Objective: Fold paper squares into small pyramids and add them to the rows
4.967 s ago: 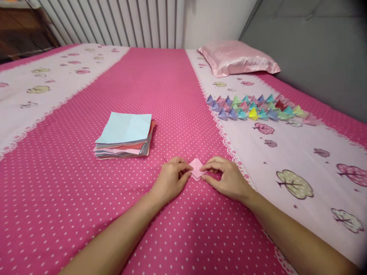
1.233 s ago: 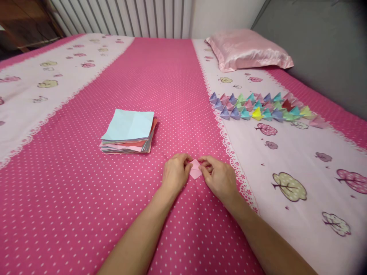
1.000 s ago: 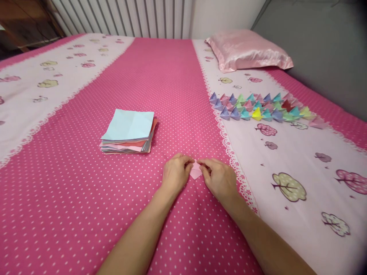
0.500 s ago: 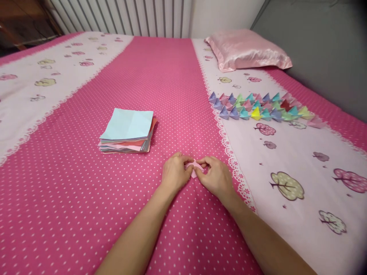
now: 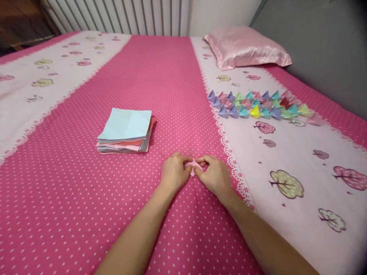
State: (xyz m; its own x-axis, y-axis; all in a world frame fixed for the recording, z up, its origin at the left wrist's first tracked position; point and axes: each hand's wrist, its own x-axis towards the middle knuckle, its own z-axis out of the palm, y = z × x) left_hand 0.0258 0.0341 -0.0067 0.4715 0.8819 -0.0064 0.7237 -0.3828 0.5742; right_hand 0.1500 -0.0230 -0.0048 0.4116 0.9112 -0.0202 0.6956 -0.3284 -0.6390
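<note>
A small folded piece of pink paper (image 5: 194,164) is pinched between my two hands, low over the bedspread. My left hand (image 5: 175,172) grips its left side between thumb and fingers. On the right side, my right hand (image 5: 214,173) holds it the same way, the two thumbs close together at the near edge. Fingertips cover much of the paper, so its full folded shape is hidden. To the left of my hands lies a stack of square coloured paper (image 5: 126,126), a pale blue sheet on top.
Several folded paper boats (image 5: 255,112) in many colours stand in rows at the right. Behind them rests a shiny pink pillow (image 5: 243,47) beside a grey headboard (image 5: 315,49). A white radiator (image 5: 129,17) runs along the far edge of the dotted pink bedspread (image 5: 160,76).
Both hands keep their pinch on the pink paper, with barely any finger movement. The whole view has shifted very slightly.
</note>
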